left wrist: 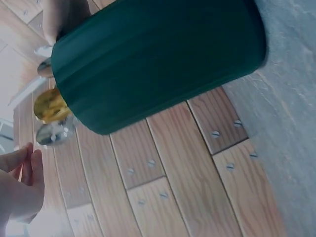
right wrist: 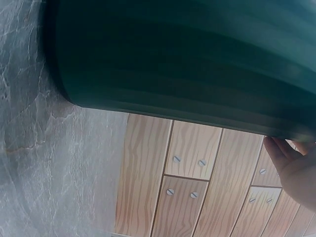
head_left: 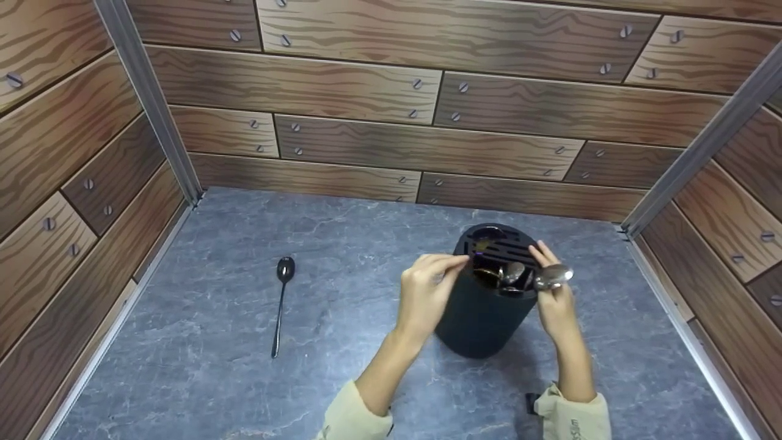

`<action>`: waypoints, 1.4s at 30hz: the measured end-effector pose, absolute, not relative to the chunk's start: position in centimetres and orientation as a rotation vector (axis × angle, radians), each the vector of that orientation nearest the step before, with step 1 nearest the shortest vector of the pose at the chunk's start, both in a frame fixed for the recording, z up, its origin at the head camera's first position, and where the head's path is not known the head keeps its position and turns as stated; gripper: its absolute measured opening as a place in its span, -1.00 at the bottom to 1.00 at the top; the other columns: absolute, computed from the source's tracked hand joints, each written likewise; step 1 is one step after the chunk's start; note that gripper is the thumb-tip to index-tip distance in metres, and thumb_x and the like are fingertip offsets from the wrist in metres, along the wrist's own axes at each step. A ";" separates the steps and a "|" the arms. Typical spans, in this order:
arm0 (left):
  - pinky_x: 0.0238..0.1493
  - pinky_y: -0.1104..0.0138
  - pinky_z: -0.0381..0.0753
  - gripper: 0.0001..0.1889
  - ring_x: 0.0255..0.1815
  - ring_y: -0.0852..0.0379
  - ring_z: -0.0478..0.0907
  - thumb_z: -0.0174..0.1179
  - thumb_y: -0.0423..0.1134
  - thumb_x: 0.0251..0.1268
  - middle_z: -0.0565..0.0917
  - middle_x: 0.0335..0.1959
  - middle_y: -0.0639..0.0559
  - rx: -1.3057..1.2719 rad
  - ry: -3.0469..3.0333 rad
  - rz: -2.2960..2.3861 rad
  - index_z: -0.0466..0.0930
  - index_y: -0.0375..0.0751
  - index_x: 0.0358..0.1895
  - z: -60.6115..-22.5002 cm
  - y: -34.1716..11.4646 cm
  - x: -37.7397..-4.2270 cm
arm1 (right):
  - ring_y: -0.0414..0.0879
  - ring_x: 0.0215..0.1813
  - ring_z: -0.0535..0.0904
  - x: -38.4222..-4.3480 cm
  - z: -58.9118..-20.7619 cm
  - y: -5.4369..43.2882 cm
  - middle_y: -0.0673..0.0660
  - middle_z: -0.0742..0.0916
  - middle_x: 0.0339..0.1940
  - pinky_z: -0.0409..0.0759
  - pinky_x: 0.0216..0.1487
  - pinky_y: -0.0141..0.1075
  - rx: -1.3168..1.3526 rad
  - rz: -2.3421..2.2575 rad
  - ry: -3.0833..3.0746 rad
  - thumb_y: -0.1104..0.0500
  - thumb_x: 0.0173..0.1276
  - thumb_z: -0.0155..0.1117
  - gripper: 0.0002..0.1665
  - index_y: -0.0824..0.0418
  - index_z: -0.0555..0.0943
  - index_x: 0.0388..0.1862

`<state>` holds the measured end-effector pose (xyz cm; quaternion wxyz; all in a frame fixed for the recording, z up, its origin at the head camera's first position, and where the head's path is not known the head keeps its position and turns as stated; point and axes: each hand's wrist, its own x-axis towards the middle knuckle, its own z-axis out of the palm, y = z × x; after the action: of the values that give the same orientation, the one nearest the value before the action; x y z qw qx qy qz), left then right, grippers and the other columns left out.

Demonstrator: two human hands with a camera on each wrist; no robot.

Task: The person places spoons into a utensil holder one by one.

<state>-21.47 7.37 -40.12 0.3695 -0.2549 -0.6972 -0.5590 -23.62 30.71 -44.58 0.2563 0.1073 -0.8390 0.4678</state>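
A dark green, round utensil holder [head_left: 482, 324] with a slotted top stands on the tabletop. Several spoons stick out of it, including a silver spoon [head_left: 553, 277] leaning past the right rim and a gold spoon [left wrist: 51, 104]. My right hand [head_left: 557, 305] holds the holder's right side near the rim; the leaning spoon partly covers its fingers. Beside the left rim is my left hand [head_left: 424, 293], thumb and fingertips close together. No object shows between them, and the left wrist view shows this hand apart from the holder.
A dark long-handled spoon [head_left: 281, 305] lies on the grey marbled tabletop [head_left: 201, 318], well left of the holder. Wood-patterned walls [head_left: 342, 140] with metal corner strips enclose the back and both sides.
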 end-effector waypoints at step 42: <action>-0.31 0.33 0.60 -0.86 -0.40 0.04 0.61 0.26 -0.55 0.00 0.67 -0.39 -0.09 0.013 -2.134 -1.340 0.66 -0.34 -0.33 -49.4 -3.2 -22.4 | 0.25 0.35 0.09 -21.5 -41.4 28.4 0.36 0.32 0.31 -0.01 0.31 0.08 0.265 1.278 -2.292 0.45 0.33 -0.12 -0.56 0.46 0.38 0.19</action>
<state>-22.45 -3.20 -49.35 0.3059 0.0051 -0.8063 -0.5062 -21.48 28.44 -41.44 0.2492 0.0972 -0.8416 0.4691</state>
